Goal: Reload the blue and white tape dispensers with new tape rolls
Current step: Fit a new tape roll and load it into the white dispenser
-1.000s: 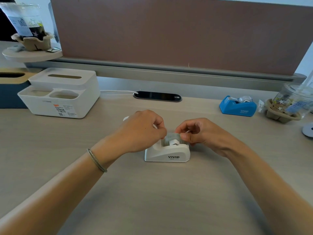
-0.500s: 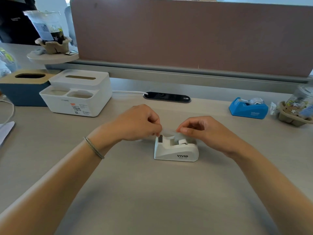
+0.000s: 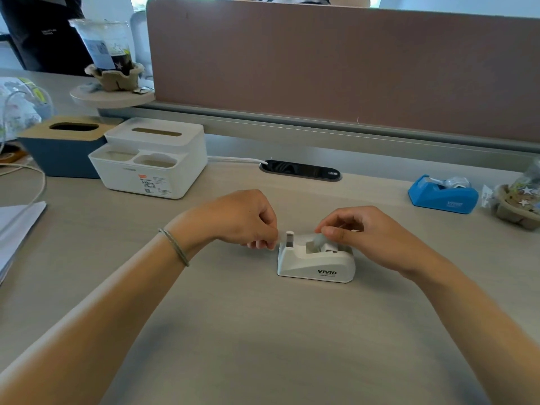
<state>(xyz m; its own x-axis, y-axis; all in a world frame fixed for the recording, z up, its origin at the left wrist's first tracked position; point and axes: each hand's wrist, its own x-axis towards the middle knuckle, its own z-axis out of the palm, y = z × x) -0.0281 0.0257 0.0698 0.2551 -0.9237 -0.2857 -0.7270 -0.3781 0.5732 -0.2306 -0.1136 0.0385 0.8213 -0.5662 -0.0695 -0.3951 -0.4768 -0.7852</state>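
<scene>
A white tape dispenser (image 3: 317, 263) marked VIVID sits at mid-desk with a clear tape roll (image 3: 320, 244) in its cradle. My right hand (image 3: 355, 232) rests over the roll, fingertips pinched on it. My left hand (image 3: 242, 220) is just left of the cutter post, fingers pinched at what looks like the tape's free end; the strip is too faint to be sure. The blue tape dispenser (image 3: 442, 195) stands far right by the divider with a roll in it.
A white organiser box (image 3: 152, 162) and a blue tissue box (image 3: 62, 150) stand back left, papers (image 3: 17, 226) at the left edge. A drink cup in a cardboard holder (image 3: 518, 204) sits far right; another cup (image 3: 109, 54) is on a round shelf.
My left hand has moved down and left, past the cutter post, while the right hand stays over the roll. The head camera has shifted left.
</scene>
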